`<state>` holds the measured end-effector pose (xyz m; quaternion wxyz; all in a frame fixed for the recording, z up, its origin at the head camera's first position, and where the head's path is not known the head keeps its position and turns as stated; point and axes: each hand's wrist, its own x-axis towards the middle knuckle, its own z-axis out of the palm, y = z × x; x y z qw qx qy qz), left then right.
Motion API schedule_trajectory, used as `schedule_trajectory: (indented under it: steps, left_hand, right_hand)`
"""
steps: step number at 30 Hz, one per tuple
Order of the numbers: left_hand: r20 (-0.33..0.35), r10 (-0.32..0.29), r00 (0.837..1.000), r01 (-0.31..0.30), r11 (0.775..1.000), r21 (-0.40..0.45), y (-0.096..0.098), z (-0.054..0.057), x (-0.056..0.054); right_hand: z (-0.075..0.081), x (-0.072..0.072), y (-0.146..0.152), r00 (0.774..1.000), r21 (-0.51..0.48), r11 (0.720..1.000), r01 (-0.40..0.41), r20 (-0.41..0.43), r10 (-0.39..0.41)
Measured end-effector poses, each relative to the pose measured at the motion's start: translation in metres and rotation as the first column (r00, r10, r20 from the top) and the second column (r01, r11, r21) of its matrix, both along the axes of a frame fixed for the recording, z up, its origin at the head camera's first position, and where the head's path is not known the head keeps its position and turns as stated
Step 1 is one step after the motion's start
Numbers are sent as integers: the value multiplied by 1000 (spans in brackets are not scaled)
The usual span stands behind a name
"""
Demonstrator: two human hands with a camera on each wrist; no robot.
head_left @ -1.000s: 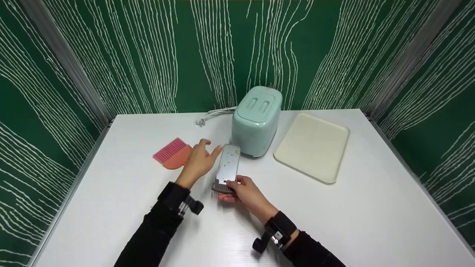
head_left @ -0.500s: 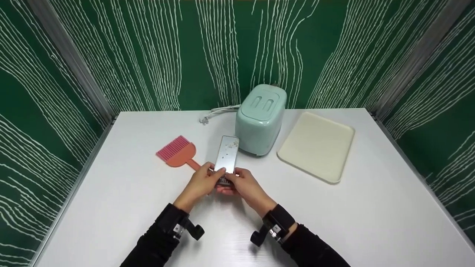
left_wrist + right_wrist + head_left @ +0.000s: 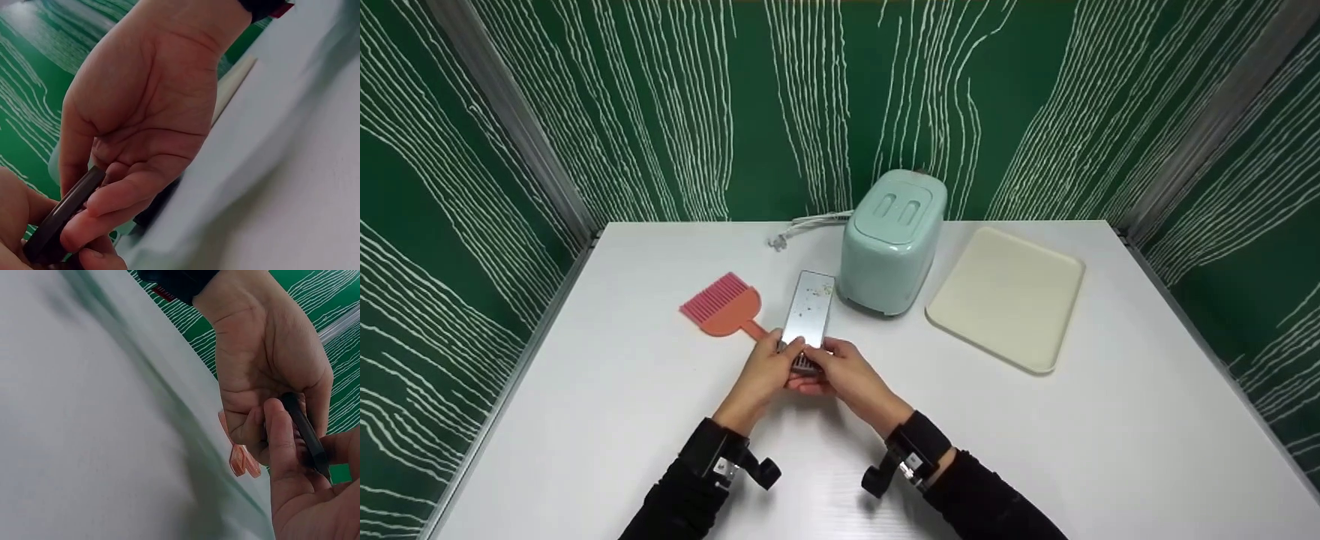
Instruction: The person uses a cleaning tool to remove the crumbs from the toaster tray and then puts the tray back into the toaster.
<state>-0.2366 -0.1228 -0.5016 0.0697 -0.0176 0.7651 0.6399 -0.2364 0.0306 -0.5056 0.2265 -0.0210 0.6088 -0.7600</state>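
In the head view both hands hold a metal crumb tray (image 3: 808, 304) by its dark ridged end, just above the table. Several small crumbs dot its shiny plate, mostly toward the far end. My left hand (image 3: 761, 379) grips the near left corner and my right hand (image 3: 855, 384) the near right one, thumbs on top. Both wrist views show the tray's dark edge (image 3: 64, 216) pinched between thumbs and curled fingers. A pastry brush (image 3: 729, 309) with pink bristles and orange handle lies left of the tray, its handle end hidden by my left hand.
A mint-green toaster (image 3: 889, 259) stands just behind and right of the crumb tray. From its back left a white cord (image 3: 814, 222) with a plug runs along the table. A flat cream tray (image 3: 1009, 300) lies to the right. Green walls enclose the white table (image 3: 1110, 435).
My left hand has come from beside the brush down to the crumb tray and taken hold of its near end. The crumb tray has shifted slightly; my right hand has kept its hold.
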Motion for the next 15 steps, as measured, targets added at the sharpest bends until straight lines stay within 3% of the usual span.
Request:
schedule_trajectory:
  steps: [5, 9, 12, 15]
  left_hand:
    - [6, 45, 999, -45, 998, 50, -10, 7, -1]
    - [12, 60, 998, -60, 995, 76, -16, 14, -1]
    - [21, 36, 999, -38, 995, 96, -17, 18, -1]
    - [30, 16, 999, -20, 993, 116, -15, 23, -1]
  right_hand:
    - [-2, -11, 5, 1000, 15, 1000, -12, 16, 12]
    - [-7, -24, 9, 999, 135, 990, 50, -26, -47]
    - [-12, -33, 10, 987, 273, 954, 124, -135, -89]
    - [-14, -40, 8, 965, 418, 890, 181, -250, -79]
